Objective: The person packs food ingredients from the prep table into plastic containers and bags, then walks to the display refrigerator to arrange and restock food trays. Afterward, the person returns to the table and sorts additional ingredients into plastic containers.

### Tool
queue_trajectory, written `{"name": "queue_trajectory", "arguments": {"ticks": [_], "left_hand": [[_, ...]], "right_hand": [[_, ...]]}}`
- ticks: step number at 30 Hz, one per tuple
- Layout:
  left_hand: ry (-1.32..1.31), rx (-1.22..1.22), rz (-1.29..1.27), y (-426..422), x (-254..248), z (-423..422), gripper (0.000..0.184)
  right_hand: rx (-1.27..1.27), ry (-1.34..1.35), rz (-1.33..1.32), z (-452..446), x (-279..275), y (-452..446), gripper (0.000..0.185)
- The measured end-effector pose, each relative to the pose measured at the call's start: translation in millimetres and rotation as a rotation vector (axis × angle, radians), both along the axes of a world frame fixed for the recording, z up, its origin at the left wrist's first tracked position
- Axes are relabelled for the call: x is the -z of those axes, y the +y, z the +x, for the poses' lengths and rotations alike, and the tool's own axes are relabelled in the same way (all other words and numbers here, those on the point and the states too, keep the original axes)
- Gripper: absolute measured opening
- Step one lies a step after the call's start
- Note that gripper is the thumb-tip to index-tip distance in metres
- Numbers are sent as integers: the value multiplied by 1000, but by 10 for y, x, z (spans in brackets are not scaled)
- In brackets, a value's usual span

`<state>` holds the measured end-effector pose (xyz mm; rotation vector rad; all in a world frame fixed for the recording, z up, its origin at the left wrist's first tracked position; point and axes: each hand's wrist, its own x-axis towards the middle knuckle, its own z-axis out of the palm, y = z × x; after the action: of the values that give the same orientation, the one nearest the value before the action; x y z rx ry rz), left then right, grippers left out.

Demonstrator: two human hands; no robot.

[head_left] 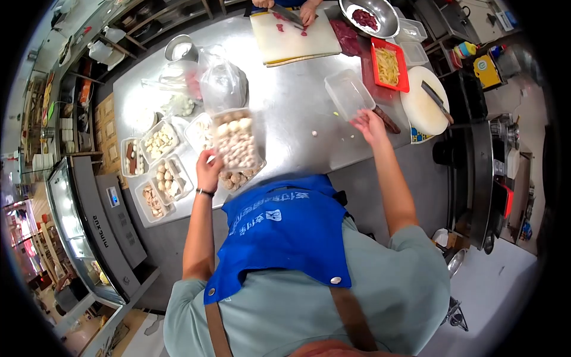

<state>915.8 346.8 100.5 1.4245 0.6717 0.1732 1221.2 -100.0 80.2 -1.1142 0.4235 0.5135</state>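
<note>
My left hand [208, 171] grips the lower left edge of a clear plastic container [235, 162], filled with small round whitish and brownish pieces that look like mushrooms. This container is lifted above the table, over another container of brown pieces [237, 177]. At the right, my right hand [371, 126] has its fingers on the near rim of a clear plastic box [347, 92] with nothing visible inside. Just beside that hand lies a dark brown, long object [388, 120], partly hidden by it.
Several food containers [159, 141] and a plastic bag [221, 80] occupy the table's left side. Across the table, a co-worker's hands [308, 12] cut red meat with a knife on a white board [295, 43]. A red basket [405, 76] and a round board with a knife [437, 102] are right.
</note>
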Motion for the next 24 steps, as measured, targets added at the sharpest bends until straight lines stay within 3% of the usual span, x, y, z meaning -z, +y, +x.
{"name": "queue_trajectory", "arguments": {"ticks": [4, 6, 7, 8, 10, 13, 16, 20, 23, 24], "left_hand": [[53, -301, 35, -29, -383, -855, 17], [120, -447, 62, -68, -433, -1270, 19], [155, -475, 89, -100, -462, -1467, 21], [186, -522, 40, -76, -323, -1758, 22], [187, -595, 70, -159, -130, -2073, 23], [248, -648, 63, -279, 229, -2315, 24], [310, -666, -8, -371, 485, -2265, 26], [205, -739, -43, -455, 557, -1980, 24], [164, -769, -43, -462, 618, -1966, 24], [153, -765, -50, -452, 579, -1978, 23]], "right_hand": [[40, 138, -46, 91, 289, 233, 24], [-267, -273, -1180, -102, 403, 411, 30], [-394, -571, -1379, -332, 205, 648, 31], [-436, -587, -1344, -528, 212, 820, 31], [-589, -1223, -1129, -792, 258, 1087, 23], [-837, -1044, -1151, -888, 724, 1295, 16], [-949, -981, -951, -1123, 217, 1877, 11], [-1187, -875, -103, -1880, -427, 2804, 12], [-1345, -910, 42, -2127, -699, 3075, 15], [-1315, -858, -132, -2137, -596, 3012, 18]]}}
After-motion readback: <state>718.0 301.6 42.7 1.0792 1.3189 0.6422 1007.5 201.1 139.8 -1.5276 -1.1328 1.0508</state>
